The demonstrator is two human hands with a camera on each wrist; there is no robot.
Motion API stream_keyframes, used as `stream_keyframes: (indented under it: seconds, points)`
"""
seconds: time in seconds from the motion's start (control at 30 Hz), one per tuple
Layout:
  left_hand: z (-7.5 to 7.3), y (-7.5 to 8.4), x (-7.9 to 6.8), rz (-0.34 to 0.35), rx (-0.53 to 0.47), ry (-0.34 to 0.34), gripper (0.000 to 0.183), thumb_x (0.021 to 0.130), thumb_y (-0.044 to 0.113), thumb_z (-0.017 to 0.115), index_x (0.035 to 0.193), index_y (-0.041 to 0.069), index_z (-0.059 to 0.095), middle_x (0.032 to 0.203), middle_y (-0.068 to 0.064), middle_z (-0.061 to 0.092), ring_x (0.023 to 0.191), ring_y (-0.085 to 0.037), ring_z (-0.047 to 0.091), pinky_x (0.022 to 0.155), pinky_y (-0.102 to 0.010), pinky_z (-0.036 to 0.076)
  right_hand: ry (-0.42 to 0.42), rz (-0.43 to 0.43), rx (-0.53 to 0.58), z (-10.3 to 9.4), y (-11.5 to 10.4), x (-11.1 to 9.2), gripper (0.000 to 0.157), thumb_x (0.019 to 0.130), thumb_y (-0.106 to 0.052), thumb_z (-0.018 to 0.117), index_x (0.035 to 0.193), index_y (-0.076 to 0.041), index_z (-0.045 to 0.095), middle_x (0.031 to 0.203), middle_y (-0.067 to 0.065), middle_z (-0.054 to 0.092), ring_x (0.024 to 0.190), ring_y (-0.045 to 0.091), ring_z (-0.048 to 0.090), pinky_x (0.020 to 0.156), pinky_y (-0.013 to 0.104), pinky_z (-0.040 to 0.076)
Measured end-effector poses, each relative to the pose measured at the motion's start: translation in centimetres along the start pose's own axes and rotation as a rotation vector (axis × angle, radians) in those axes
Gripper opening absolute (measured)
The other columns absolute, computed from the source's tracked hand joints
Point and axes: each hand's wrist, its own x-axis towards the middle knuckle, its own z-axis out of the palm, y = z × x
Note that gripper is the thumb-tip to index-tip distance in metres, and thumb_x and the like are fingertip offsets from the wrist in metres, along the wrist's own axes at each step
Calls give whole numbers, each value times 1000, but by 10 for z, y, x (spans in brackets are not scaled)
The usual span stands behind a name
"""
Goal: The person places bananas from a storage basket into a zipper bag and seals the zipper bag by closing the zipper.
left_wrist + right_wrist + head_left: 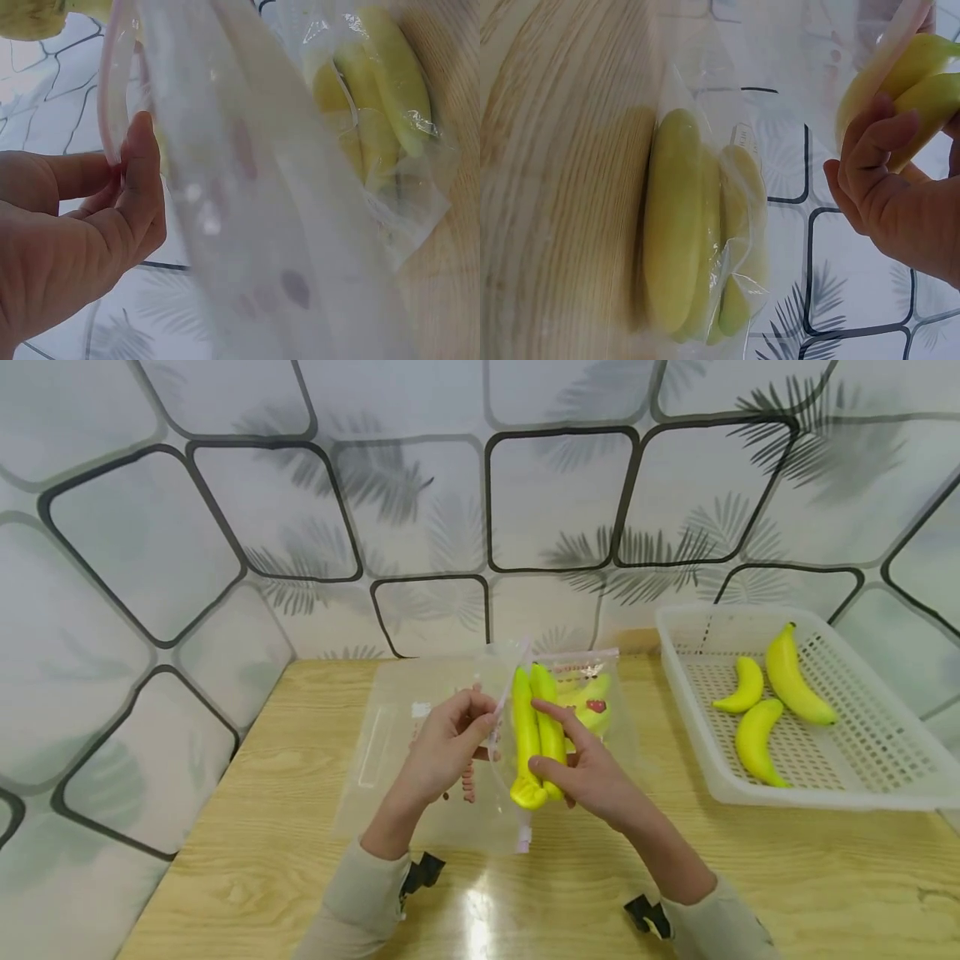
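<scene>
My left hand (450,739) pinches the pink-edged mouth of a clear zip bag (375,814), thumb against fingers; the bag (255,225) hangs slack in the left wrist view. My right hand (596,772) grips two yellow bananas (527,735), side by side and upright, at the bag's opening. In the right wrist view the bananas (926,94) partly overlap the bag's pink edge. Just behind them on the table lies a second zip bag (592,664) with several bananas inside (673,225).
A white perforated basket (686,735) stands at the right with three loose bananas (798,681) in it. Everything rests on a light wooden table (247,827). A patterned wall covering (427,527) rises behind the table's far edge and along its left side.
</scene>
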Motion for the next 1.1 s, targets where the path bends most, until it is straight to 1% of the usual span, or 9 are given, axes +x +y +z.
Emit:
stream_keyframes:
  seconds: [0.17, 0.27, 0.33, 0.47, 0.57, 0.63, 0.77, 0.9, 1.1]
  points:
    - [0, 2, -1, -3, 6, 1, 17, 103, 5, 51, 113, -5, 59, 95, -13, 57, 75, -19, 59, 68, -30, 59, 39, 25, -48, 2, -2, -1, 66, 98, -18, 60, 154, -30, 29, 96, 20, 56, 48, 12, 38, 44, 22, 36]
    - [0, 1, -2, -10, 21, 5, 16, 103, 6, 51, 114, -3, 59, 95, -13, 57, 74, -19, 59, 67, -30, 58, 122, 16, -48, 3, -3, -2, 65, 97, -17, 61, 153, -32, 31, 106, 23, 54, 51, 15, 43, 45, 22, 38]
    - [0, -1, -3, -19, 37, 10, 16, 103, 7, 52, 113, -2, 60, 95, -13, 58, 73, -18, 59, 67, -31, 58, 198, -10, -53, 4, -4, -2, 66, 97, -16, 62, 153, -32, 32, 119, 22, 51, 61, 18, 52, 49, 23, 45]
    - [1, -4, -2, -40, 47, 14, 15, 102, 7, 53, 112, -1, 61, 94, -13, 59, 75, -23, 60, 68, -34, 58, 383, -140, -118, 4, -4, -3, 66, 96, -14, 62, 154, -30, 33, 139, 19, 36, 83, 26, 57, 60, 25, 54]
    - [3, -3, -1, -43, 29, 11, 16, 102, 7, 53, 113, -1, 61, 94, -14, 59, 80, -35, 62, 69, -38, 60, 564, -298, -260, 2, -3, -1, 64, 94, -11, 65, 151, -25, 41, 135, 20, 34, 81, 25, 51, 59, 24, 52]
    - [4, 0, 0, -40, 18, 17, 16, 102, 6, 53, 113, -1, 62, 94, -14, 58, 81, -37, 62, 68, -39, 60, 690, -405, -416, 1, -1, 1, 62, 90, -11, 67, 148, -23, 47, 128, 24, 36, 74, 24, 49, 54, 24, 48]
    - [8, 1, 0, -32, 27, 42, 13, 102, 5, 53, 110, 1, 62, 92, -12, 58, 75, -23, 60, 67, -38, 59, 845, -568, -775, 2, 4, 3, 58, 86, -14, 69, 141, -20, 53, 124, 30, 39, 57, 22, 45, 44, 28, 41]
    - [12, -1, 0, -11, 48, 69, 11, 101, 5, 54, 108, 1, 63, 91, -12, 59, 73, -17, 58, 67, -34, 58, 846, -626, -964, 4, 4, 1, 56, 84, -15, 68, 139, -22, 55, 125, 29, 41, 48, 19, 39, 39, 26, 35]
    - [15, -3, -1, 41, 47, 114, 11, 101, 4, 54, 108, 0, 63, 90, -15, 61, 75, -24, 64, 68, -30, 59, 765, -512, -1029, 8, -6, -9, 57, 85, -15, 70, 140, -23, 56, 128, 28, 42, 44, 14, 32, 37, 23, 31]
